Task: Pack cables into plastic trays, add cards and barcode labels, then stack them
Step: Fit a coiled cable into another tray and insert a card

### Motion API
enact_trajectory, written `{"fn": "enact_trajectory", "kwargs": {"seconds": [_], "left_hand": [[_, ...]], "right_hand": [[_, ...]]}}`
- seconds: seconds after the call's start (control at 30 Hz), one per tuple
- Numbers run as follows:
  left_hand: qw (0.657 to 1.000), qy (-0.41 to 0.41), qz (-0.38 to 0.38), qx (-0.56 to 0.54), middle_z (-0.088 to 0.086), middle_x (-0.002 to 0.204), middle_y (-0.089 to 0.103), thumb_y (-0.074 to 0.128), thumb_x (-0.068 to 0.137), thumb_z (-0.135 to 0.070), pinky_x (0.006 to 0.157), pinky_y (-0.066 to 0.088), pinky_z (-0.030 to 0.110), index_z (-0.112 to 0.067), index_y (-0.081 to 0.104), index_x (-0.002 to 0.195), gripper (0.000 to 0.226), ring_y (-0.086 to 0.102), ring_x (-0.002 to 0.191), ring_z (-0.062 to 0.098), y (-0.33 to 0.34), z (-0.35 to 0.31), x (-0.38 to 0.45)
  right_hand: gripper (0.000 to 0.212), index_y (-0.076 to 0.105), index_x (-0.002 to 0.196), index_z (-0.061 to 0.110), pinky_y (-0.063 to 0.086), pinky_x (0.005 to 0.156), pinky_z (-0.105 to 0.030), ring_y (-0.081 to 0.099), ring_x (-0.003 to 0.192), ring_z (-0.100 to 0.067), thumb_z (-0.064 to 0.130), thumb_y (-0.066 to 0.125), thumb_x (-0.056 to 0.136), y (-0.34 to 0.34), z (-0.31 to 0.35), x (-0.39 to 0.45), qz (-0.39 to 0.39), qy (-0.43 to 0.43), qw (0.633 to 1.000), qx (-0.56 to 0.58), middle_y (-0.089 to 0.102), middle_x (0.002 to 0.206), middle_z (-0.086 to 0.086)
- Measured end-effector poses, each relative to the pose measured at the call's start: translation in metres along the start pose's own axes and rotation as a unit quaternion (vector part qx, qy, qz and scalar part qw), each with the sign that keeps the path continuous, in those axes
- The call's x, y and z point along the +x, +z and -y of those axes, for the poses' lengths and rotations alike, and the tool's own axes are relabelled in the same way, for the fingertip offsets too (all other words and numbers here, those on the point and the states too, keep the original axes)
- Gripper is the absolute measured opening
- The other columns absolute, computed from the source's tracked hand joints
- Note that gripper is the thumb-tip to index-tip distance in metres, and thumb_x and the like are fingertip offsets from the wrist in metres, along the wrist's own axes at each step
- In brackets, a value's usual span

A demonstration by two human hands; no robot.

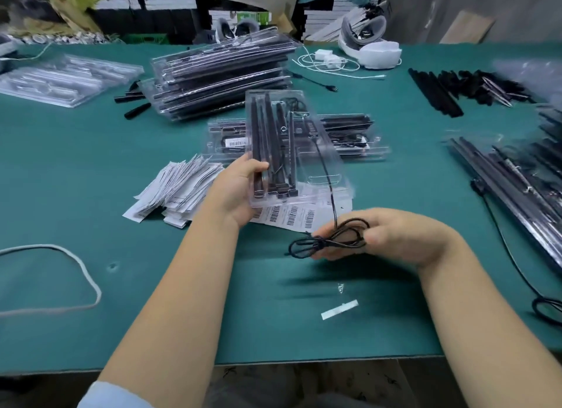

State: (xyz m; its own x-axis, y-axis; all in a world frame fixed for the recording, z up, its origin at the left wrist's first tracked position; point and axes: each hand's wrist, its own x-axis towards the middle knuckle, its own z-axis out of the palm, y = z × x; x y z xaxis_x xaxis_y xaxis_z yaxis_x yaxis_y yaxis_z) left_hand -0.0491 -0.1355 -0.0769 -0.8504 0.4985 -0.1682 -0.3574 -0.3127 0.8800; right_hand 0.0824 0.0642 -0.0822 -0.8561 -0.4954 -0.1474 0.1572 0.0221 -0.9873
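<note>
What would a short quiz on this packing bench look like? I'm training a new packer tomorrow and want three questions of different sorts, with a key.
1. True or false: the left hand holds the clear plastic tray lifted off the green mat.
2. What does the right hand hold?
A. a barcode label
B. a coiled black cable
C. a card
3. Fill in: the sheet of barcode labels lies on the mat under the near end of the ____.

Key: 1 true; 2 B; 3 tray.
</note>
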Motion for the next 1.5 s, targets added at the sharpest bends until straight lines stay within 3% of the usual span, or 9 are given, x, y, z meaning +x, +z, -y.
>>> {"fn": "enact_trajectory", "kwargs": {"seconds": [0.1,0.2,0.4,0.6,0.77,0.87,1.1,1.27,1.5], "left_hand": [[1.000,-0.005,-0.009,-0.008,0.009,0.093,0.064,0.040,0.094,-0.004,0.082,0.052,0.041,-0.011,0.053,0.119,0.029,0.064,0.081,0.023,-0.002,0.001,0.003],[1.000,-0.012,-0.008,-0.009,0.010,0.099,0.064,0.041,0.093,-0.004,0.081,0.054,0.043,-0.013,0.054,0.118,0.029,0.064,0.084,0.024,-0.003,0.003,0.004],[0.998,-0.061,-0.011,-0.015,0.010,0.100,0.061,0.041,0.091,-0.010,0.057,0.056,0.033,-0.015,0.051,0.115,0.027,0.066,0.081,0.023,-0.010,-0.001,0.000],[0.980,-0.053,-0.086,0.169,0.008,0.063,0.049,0.046,0.076,0.002,0.068,0.050,0.042,-0.009,0.048,0.067,0.014,0.052,0.060,0.024,0.003,0.005,-0.005],[0.879,0.006,-0.143,0.454,-0.001,0.078,0.047,0.056,0.081,-0.017,0.052,0.036,0.025,-0.018,0.042,0.099,0.022,0.042,0.059,0.012,0.014,0.012,-0.017],[0.851,0.069,-0.156,0.497,0.016,0.106,0.058,0.058,0.082,-0.017,0.054,0.041,0.030,-0.019,0.021,0.142,0.070,0.057,0.073,0.025,0.017,0.017,-0.018],[0.662,0.171,-0.143,0.715,0.007,0.156,0.015,0.053,0.079,-0.001,0.112,0.024,0.047,-0.024,0.022,0.148,0.079,0.015,0.141,0.029,0.024,0.022,-0.016],[0.631,0.167,-0.088,0.752,-0.007,0.138,0.047,0.042,0.083,-0.002,0.090,0.040,0.039,-0.026,0.045,0.135,0.057,0.039,0.126,0.019,0.030,0.024,-0.014],[0.615,0.106,-0.139,0.769,-0.004,0.118,0.052,0.042,0.091,-0.035,0.099,0.029,0.050,-0.024,0.055,0.111,0.026,0.043,0.112,0.023,0.045,0.019,-0.012]], "right_hand": [[0.063,0.062,0.111,0.010,0.045,0.098,-0.035,0.060,0.108,-0.027,0.043,0.083,0.061,0.000,0.001,-0.001,0.002,-0.018,0.999,-0.032,0.068,0.107,-0.005],[0.004,0.069,0.071,0.017,0.048,0.093,-0.041,0.059,0.102,-0.032,0.021,0.069,0.070,-0.003,0.003,0.002,-0.060,-0.067,0.995,-0.051,0.070,0.096,-0.008],[0.030,0.055,0.060,0.020,0.036,0.040,-0.014,0.039,0.033,-0.008,0.031,0.074,0.040,-0.034,0.013,-0.011,-0.288,-0.061,0.916,0.273,0.039,0.041,0.007],[0.024,0.057,0.077,0.019,0.036,0.041,-0.013,0.035,0.038,-0.005,0.032,0.048,0.094,-0.043,0.005,-0.004,-0.500,-0.142,0.791,0.323,0.035,0.046,0.010],[0.028,0.065,0.078,0.020,0.027,0.040,-0.017,0.027,0.038,-0.007,0.037,0.050,0.094,-0.034,0.006,0.002,-0.535,-0.171,0.793,0.236,0.040,0.050,0.008],[0.027,0.066,0.078,0.022,0.029,0.042,-0.019,0.028,0.041,-0.008,0.034,0.049,0.094,-0.031,0.005,0.005,-0.569,-0.202,0.782,0.155,0.041,0.051,0.007],[0.022,0.062,0.084,0.022,0.034,0.046,-0.021,0.035,0.045,-0.007,0.033,0.047,0.097,-0.035,0.010,0.010,-0.635,-0.282,0.705,0.143,0.045,0.056,0.011],[0.024,0.058,0.082,0.019,0.035,0.047,-0.021,0.036,0.046,-0.007,0.033,0.046,0.098,-0.053,0.023,0.007,-0.670,-0.269,0.672,0.166,0.046,0.059,0.010],[0.022,0.065,0.076,0.023,0.036,0.048,-0.023,0.037,0.044,-0.009,0.034,0.052,0.091,-0.061,0.040,0.004,-0.568,-0.314,0.755,0.093,0.050,0.059,0.009]]}}
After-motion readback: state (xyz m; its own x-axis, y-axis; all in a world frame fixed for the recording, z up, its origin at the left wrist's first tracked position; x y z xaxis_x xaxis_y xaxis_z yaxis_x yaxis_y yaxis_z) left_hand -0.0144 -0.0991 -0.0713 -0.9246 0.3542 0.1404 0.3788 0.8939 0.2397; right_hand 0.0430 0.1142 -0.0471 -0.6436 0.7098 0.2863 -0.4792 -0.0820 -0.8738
